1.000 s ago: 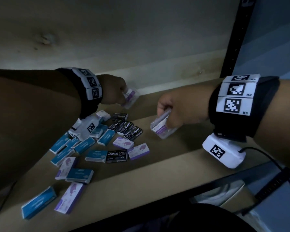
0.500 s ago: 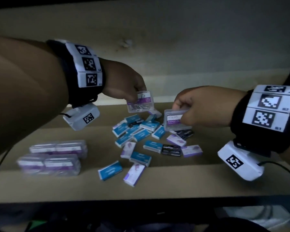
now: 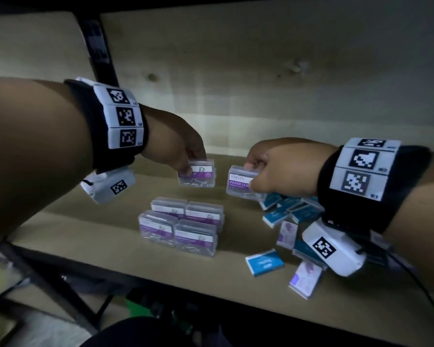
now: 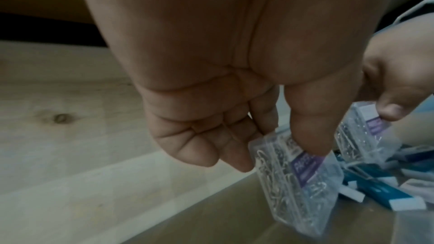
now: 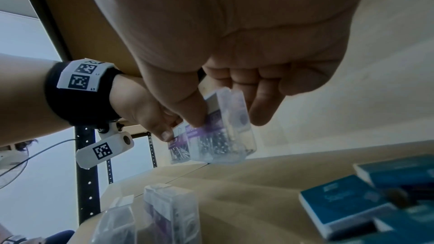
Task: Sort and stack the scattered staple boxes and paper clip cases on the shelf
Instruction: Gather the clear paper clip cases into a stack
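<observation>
My left hand (image 3: 186, 156) pinches a clear paper clip case (image 3: 197, 177) with a purple label above the shelf; the left wrist view shows thumb and fingers on that case (image 4: 303, 175). My right hand (image 3: 273, 171) grips a second clear paper clip case (image 3: 239, 185), also seen held in the right wrist view (image 5: 223, 133). Below and between the hands, several clear paper clip cases (image 3: 183, 225) stand grouped on the shelf (image 3: 105, 236). Blue, purple and white staple boxes (image 3: 283, 214) lie scattered under my right wrist.
A wooden back wall (image 3: 261, 83) closes the shelf behind. A black metal upright (image 3: 99, 46) stands at the far left. The shelf's front edge (image 3: 211, 279) runs below the cases. A cable (image 3: 424, 291) trails from the right wrist camera.
Both hands, each holding its case, have moved left, away from the scattered boxes. They now hang just beyond the grouped cases, which now sit at centre.
</observation>
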